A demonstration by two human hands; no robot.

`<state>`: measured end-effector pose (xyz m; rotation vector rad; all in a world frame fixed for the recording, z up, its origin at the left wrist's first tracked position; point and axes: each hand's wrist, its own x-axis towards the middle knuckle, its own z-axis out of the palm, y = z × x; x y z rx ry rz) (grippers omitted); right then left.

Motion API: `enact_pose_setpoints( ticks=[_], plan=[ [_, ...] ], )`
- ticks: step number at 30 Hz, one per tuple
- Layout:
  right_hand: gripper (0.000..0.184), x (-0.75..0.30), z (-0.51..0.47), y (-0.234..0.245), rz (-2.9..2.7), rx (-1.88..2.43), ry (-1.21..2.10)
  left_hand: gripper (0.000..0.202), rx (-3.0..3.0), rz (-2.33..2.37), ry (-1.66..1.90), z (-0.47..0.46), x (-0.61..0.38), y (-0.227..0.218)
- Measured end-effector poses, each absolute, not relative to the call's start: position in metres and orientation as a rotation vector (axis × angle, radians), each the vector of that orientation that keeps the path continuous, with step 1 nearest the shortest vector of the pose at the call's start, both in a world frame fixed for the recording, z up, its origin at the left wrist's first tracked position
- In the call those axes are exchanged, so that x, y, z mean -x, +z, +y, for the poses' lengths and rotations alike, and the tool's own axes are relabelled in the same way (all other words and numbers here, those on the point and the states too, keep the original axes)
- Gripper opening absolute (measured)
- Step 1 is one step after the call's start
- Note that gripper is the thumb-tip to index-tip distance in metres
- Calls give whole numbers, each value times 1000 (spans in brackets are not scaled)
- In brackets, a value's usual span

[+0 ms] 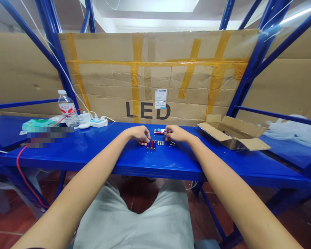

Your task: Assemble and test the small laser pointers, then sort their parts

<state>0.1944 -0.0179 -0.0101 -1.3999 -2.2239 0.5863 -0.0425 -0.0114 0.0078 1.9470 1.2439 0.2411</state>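
My left hand (140, 135) rests on the blue table with its fingers curled and their tips together at the top of a small dark blue tube (147, 146). What they pinch, if anything, is too small to make out. Beside that tube stand or lie a red metallic tube (152, 145) and another blue tube (154, 145). Several silver button cells (160, 143) sit grouped between my hands. My right hand (175, 133) has its fingers pinched near the ends of several coloured metallic tubes (159, 131) lying sideways. Under it is a small purple piece (172, 144), partly hidden.
An open cardboard box (233, 133) stands at the right on the blue table (93, 152). At the left are a plastic bottle (67, 109), a white power strip (98, 122) and a green packet (38, 123). A large cardboard panel (101, 86) closes off the back.
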Motion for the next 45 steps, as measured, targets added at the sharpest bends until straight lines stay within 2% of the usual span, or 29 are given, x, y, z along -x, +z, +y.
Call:
enact_pose_setpoints(
  ticks=[6,13,17,20,23,27,32,37,40,45],
  plan=[
    [15,-194,-18,-10,-2237,1392,557,24,-1899,1268,286,-14,39,7],
    [17,-194,-17,-9,-2199,1332,536,15,-1905,1277,326,-9,42,7],
    [14,-189,-19,-8,-2136,1199,649,16,-2226,1226,726,-2,36,3],
    [12,-183,-20,-8,-2091,1044,837,26,-2380,895,1041,-2,24,-3],
    [11,-180,-19,-10,-2043,967,953,23,-2371,721,1085,-4,14,-11],
    [14,-180,-17,-12,-1984,941,1000,19,-2305,734,1134,-2,8,-18],
    [9,-180,-17,-16,-2053,987,744,18,-2150,746,1224,4,8,-23],
    [28,-176,-15,-19,-2192,969,428,8,-2116,800,1203,4,8,-22],
    [32,-174,-14,-20,-2233,967,382,10,-2129,817,1230,3,8,-21],
    [29,-174,-14,-22,-2259,1072,307,12,-2142,811,1202,2,9,-19]
  ],
)
